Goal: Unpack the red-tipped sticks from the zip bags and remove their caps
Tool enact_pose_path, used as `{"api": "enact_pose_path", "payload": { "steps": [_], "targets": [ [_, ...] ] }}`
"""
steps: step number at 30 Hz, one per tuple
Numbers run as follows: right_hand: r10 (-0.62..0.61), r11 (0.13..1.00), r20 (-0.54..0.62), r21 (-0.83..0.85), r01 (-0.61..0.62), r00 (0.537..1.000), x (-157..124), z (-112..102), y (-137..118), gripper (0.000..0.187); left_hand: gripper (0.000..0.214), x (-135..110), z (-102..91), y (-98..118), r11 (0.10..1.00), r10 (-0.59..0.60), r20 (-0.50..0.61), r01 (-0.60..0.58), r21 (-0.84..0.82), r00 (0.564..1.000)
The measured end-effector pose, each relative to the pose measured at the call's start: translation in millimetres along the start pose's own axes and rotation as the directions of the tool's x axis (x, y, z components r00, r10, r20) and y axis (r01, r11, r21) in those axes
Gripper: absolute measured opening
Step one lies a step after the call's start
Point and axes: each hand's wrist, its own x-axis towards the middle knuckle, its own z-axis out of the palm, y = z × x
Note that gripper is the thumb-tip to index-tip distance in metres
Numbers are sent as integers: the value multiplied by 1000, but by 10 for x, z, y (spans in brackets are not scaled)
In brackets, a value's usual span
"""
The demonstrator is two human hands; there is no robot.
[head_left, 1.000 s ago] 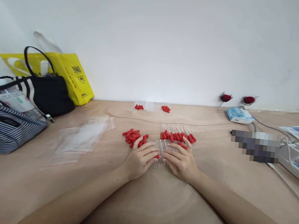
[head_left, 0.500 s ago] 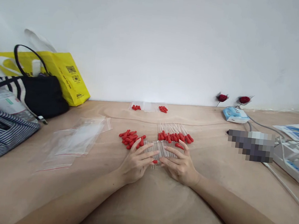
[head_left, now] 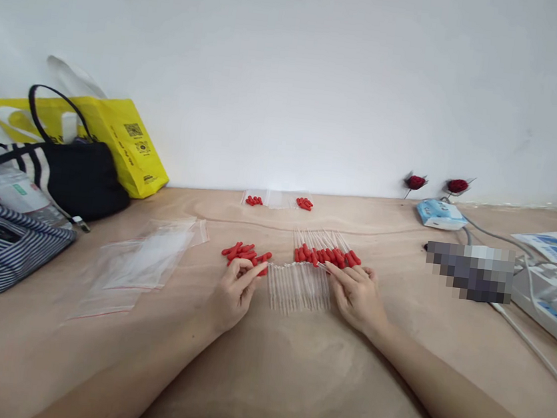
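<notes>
My left hand [head_left: 234,299] is at the right edge of a small heap of red rubber bulbs [head_left: 241,252]. Its thumb and index finger close on one bulb there, partly hidden by the fingers. My right hand [head_left: 359,300] pinches a thin clear glass tube by the upper right end of a row of bare glass tubes [head_left: 297,290]. Those tubes lie side by side on the table between my hands. Just behind them is a row of droppers [head_left: 327,249], tubes fitted with red bulbs, their bulbs facing me and their tips pointing away.
Clear zip bags [head_left: 146,261] lie left of the bulbs. Two small bags with red bulbs [head_left: 304,204] rest near the wall. A yellow bag [head_left: 134,152], black bag [head_left: 85,177] and striped pouch [head_left: 7,252] stand left. Right are a blue packet [head_left: 440,215] and a power strip [head_left: 550,300].
My hands have moved apart from over the bare tubes. The left has gone left to the bulbs, the right slightly right and up. A red bulb that lay between them no longer shows there.
</notes>
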Motion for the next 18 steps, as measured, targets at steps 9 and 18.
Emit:
{"api": "enact_pose_path", "payload": {
  "steps": [9, 18],
  "targets": [
    [-16, 1000, -52, 4, 16, 999, 40, 38, -136, 17, 22, 76, -81, -192, 958, -287, -105, 288, -12, 952],
    [-60, 990, -14, -132, 58, 998, 39, 68, -192, 23, 16, 200, -187, -402, 900, -421, -115, 430, 76, 900]
  ]
}}
